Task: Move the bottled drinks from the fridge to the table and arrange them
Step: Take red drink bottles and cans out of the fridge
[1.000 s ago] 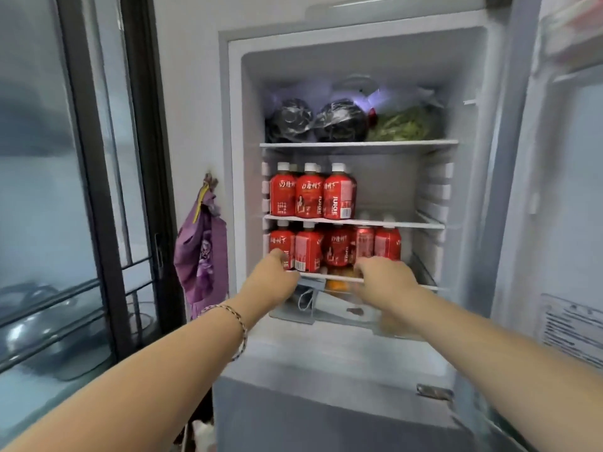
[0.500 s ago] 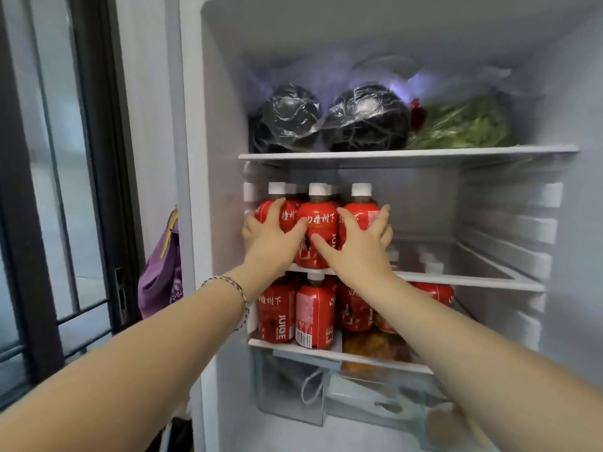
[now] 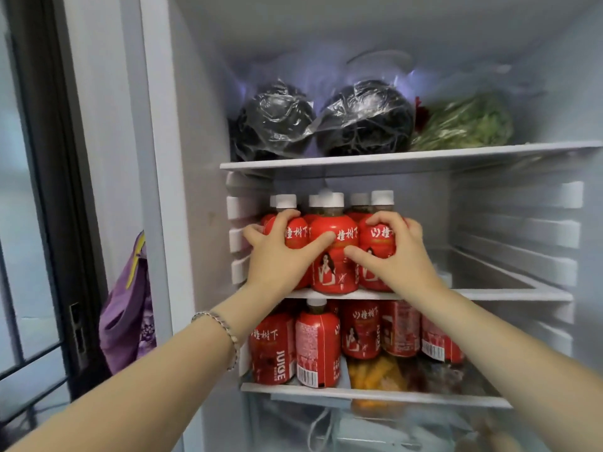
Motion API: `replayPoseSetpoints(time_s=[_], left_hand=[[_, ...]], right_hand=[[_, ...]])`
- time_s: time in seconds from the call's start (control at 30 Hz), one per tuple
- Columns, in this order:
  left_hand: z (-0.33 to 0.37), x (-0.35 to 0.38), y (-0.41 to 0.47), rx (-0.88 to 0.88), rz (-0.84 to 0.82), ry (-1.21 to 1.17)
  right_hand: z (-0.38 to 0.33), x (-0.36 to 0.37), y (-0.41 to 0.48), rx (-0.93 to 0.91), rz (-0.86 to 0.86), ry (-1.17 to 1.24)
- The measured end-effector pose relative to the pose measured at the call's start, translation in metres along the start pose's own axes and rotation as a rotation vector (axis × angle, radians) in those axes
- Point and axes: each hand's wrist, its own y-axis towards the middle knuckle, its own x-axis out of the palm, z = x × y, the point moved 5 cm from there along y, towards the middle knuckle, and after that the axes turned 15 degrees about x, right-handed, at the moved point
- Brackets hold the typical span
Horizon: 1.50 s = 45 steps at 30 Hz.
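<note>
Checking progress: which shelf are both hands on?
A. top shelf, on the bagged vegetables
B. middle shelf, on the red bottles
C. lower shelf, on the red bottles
B: the left hand and right hand wrap red bottles on the middle shelf.

Under my hands: red-labelled plastic bottles (image 3: 332,256) with white caps, white characters and a printed figure. Lower centre: red bottle (image 3: 318,347) with white barcode panel. Upper frame: black film-wrapped bundles (image 3: 274,122), green leafy bag (image 3: 466,125). Left: purple cloth bag (image 3: 127,308).
</note>
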Motion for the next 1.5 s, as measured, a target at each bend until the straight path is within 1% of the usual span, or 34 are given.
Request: replayPoseSetpoints(time_s=[0.07,0.13,0.2,0.23,0.33,0.43,0.5,0.57,0.67,0.7,0.77,0.83,0.87,0.9,0.97,1.03,1.13,1.27,1.5], left_hand=[[-0.002,0.003,0.001,0.011,-0.050,-0.092],[-0.003,0.007,0.001,0.029,-0.127,-0.146],[-0.001,0.012,-0.002,0.066,-0.221,-0.108],[0.002,0.014,-0.002,0.068,-0.255,-0.096],[0.011,0.019,0.005,0.025,-0.303,-0.175],[0.013,0.022,0.006,0.037,-0.274,-0.270],[0.010,0.025,0.003,0.078,-0.230,-0.332],[0.008,0.028,-0.002,0.151,-0.197,-0.377],[0.004,0.037,-0.007,0.168,-0.152,-0.512],[0.006,0.039,-0.006,0.178,-0.130,-0.517],[0.008,0.044,-0.005,0.177,-0.086,-0.435],[0.010,0.048,-0.006,0.161,-0.070,-0.243],[0.012,0.052,-0.007,0.187,-0.090,-0.176],[0.015,0.054,-0.010,0.231,-0.120,-0.161],[0.022,0.058,-0.015,0.287,-0.200,-0.220],[0.025,0.060,-0.017,0.291,-0.291,-0.261],[0.028,0.064,-0.011,0.230,-0.384,-0.278],[0.031,0.067,-0.006,0.212,-0.424,-0.337],[0.033,0.070,-0.011,0.194,-0.403,-0.330]], right_hand=[[0.003,0.000,-0.001,0.029,0.019,-0.032],[0.009,0.001,-0.004,0.078,0.126,-0.128],[0.012,0.006,-0.010,0.113,0.223,-0.245],[0.013,0.009,-0.013,0.151,0.236,-0.292],[0.014,0.012,-0.010,0.287,0.187,-0.291],[0.014,0.001,0.000,0.325,0.141,-0.233],[0.019,-0.008,0.007,0.301,0.102,-0.204],[0.023,-0.017,0.013,0.278,0.015,-0.157],[0.025,-0.028,0.015,0.231,-0.123,-0.103],[0.025,-0.030,0.014,0.210,-0.155,-0.078],[0.026,-0.032,0.013,0.178,-0.200,-0.041],[0.025,-0.030,0.011,0.153,-0.246,0.007],[0.025,-0.029,0.010,0.152,-0.267,0.033],[0.025,-0.028,0.009,0.146,-0.279,0.053],[0.027,-0.027,0.008,0.135,-0.298,0.083],[0.029,-0.026,0.006,0.124,-0.317,0.099],[0.032,-0.024,0.004,0.075,-0.361,0.117],[0.025,-0.023,-0.010,0.060,-0.396,0.111],[0.019,-0.019,-0.022,0.007,-0.261,0.215]])
